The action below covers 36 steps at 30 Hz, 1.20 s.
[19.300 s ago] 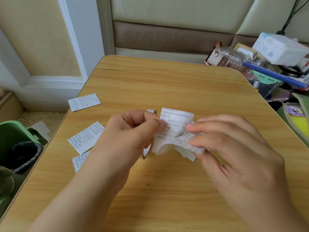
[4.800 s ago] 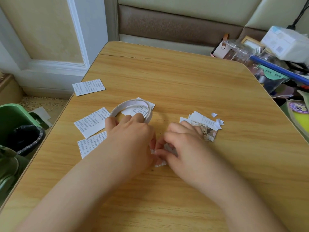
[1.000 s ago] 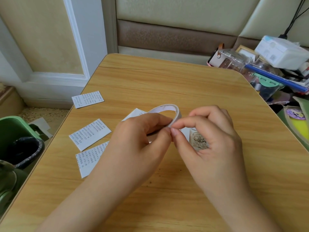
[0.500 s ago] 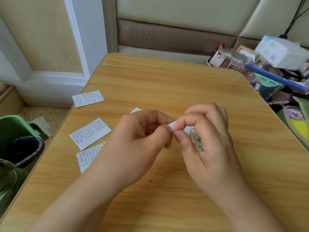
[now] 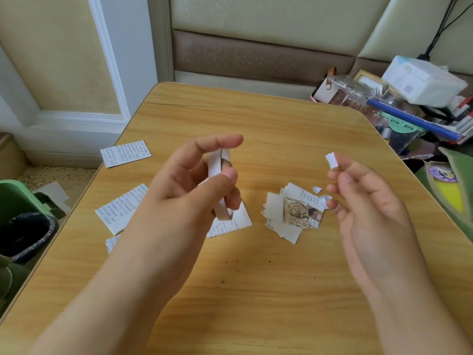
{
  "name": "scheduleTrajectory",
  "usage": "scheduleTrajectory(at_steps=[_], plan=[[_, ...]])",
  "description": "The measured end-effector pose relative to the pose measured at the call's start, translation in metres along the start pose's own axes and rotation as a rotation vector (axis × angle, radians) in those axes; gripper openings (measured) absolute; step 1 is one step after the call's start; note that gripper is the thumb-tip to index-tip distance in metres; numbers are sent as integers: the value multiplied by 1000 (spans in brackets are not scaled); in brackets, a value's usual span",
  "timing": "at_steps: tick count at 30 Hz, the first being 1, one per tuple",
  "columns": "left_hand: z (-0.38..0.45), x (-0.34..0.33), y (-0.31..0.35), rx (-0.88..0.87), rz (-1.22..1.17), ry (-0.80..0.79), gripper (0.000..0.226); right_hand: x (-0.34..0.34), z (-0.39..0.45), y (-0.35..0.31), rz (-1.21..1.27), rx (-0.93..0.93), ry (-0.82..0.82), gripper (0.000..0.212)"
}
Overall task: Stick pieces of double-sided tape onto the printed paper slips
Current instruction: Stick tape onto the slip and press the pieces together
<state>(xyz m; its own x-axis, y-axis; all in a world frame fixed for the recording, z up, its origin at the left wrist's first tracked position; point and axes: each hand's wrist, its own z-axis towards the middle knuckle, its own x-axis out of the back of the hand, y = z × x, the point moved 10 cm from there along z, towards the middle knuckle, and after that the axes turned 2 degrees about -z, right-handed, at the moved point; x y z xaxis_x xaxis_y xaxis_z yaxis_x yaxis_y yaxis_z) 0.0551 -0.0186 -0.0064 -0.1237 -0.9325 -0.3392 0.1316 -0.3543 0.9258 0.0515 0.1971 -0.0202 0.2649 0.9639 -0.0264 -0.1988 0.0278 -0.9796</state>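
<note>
Wooden table (image 5: pixel 256 290) held scattered slips (image 5: pixel 120 208). Left hand (image 5: pixel 189 190) gripped tape roll (image 5: pixel 217 175) upright; right hand (image 5: pixel 363 201) pinched torn tape piece (image 5: pixel 332 160) aloft, likely ready for sticking to a slip.

My tape roll (image 5: pixel 219 185) stands on edge, lifted. A small white tape piece (image 5: pixel 332 160) sticks up apart. Printed slips (image 5: pixel 120 208) lie flat, scattered on the table.

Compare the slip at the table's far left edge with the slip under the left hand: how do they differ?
The far-left slip lies fully exposed and apart from the hands; the near slip is partly hidden by the left hand and tape roll. Both are white, printed, flat on the table.
</note>
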Motion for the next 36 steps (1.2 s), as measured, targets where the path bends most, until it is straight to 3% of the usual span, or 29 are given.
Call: scheduleTrajectory(at_steps=[4,11,16,22,30,36], plan=[[-2,-11,-5,39,-109,-65,24,-11,-4,-3,-79,-11,-80,30],[-3,-15,-16,107,25,-13,25,-53,-24,-7,522,-213,-323,31],[-5,-19,-17,143,-7,-13,28,-73,-36,-7,608,-250,-482,42],[-6,-25,-17,189,-143,-65,27,-72,-38,-7,416,-160,-517,53],[-6,-34,-23,270,-229,-186,34,-57,-34,-25,-15,100,-398,37],[-8,-42,-22,271,-212,-260,32,-50,-33,-35,-247,237,-311,51]])
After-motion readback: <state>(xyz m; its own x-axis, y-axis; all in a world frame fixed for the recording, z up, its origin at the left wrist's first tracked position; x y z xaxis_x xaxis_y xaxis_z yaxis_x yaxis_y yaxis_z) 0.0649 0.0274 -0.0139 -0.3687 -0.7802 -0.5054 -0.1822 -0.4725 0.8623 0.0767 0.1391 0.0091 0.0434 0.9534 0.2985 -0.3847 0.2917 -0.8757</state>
